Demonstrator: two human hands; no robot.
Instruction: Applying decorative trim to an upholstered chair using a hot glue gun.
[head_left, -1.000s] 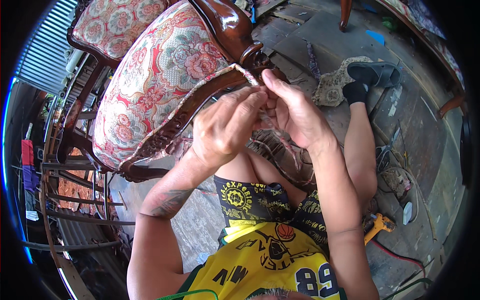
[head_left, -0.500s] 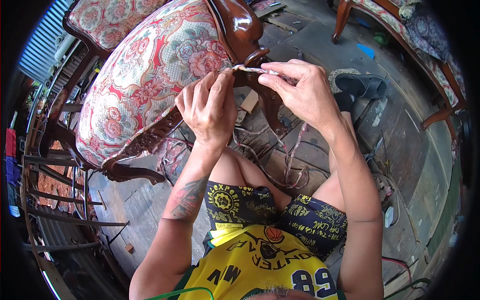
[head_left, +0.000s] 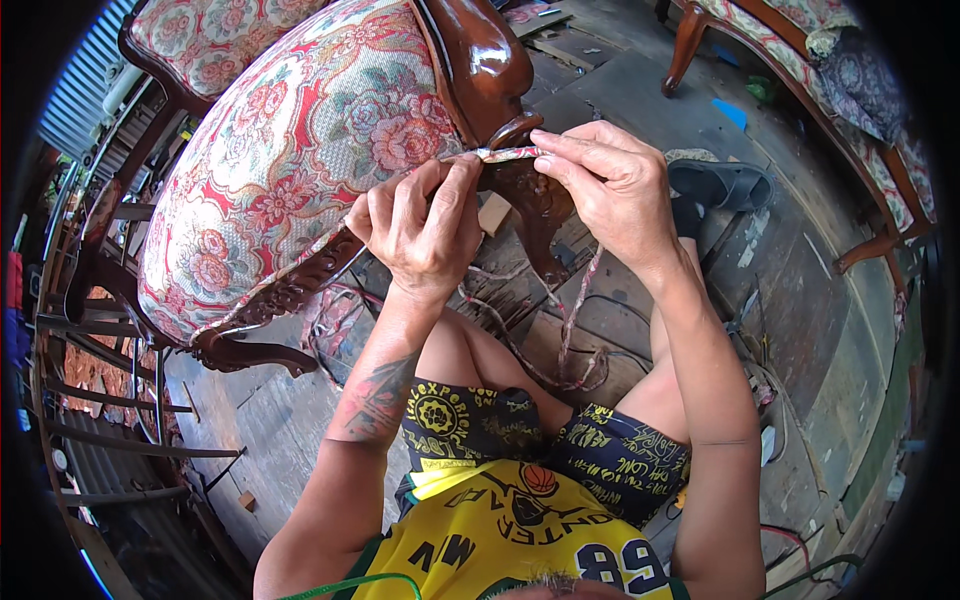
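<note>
Between my two hands a short length of floral fabric piping (head_left: 512, 154) is pulled straight along the edge of a padded chair seat (head_left: 290, 170), beside its varnished wooden frame (head_left: 490, 65). My left hand (head_left: 425, 225) is closed, pinching the piping's left part against the seat's corner. Thumb and fingers of my right hand (head_left: 615, 190) pinch it a little farther right. A long tail of the piping (head_left: 575, 310) hangs below my right hand and loops down between my legs. The seat's cover has red and blue-grey flowers.
Another upholstered chair (head_left: 690, 45) stands at the far right, with a dark patterned cloth (head_left: 865, 85) on it. A floral backrest (head_left: 215, 45) is at the upper left. A black sandal (head_left: 735, 185) lies beyond my right arm. Dark slatted bars (head_left: 150, 447) line the left.
The piping between my hands has gone from twisted to flatter and straighter. Both hands have shifted slightly, still pinching it. The view has moved a little.
</note>
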